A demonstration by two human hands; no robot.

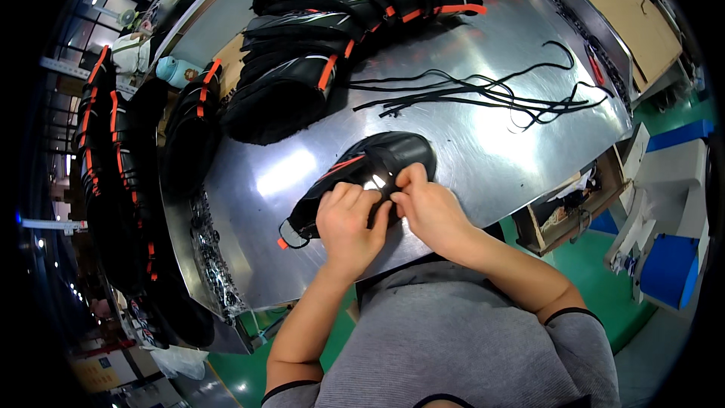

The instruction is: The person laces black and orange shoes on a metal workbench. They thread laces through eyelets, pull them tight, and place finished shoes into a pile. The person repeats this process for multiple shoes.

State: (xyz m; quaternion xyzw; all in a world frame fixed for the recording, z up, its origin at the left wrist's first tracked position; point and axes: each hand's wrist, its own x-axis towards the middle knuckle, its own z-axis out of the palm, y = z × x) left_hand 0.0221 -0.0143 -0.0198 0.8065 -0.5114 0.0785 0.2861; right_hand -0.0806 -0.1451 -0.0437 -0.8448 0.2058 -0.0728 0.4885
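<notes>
A black shoe with red-orange stripes lies on the metal worktable in front of me. Its rounded toe points up and to the right, and a loop sticks out at the heel end. My left hand rests on the shoe's near side, fingers curled over the edge of its opening. At the lacing area my right hand pinches, thumb and fingertips pressed together; whatever is between them is too small and dark to make out. The two hands' fingertips nearly meet there.
Several loose black laces lie beyond the shoe. A row of black shoe uppers with orange strips is stacked at the back left, and more uppers hang past the left edge. An open drawer juts out at right.
</notes>
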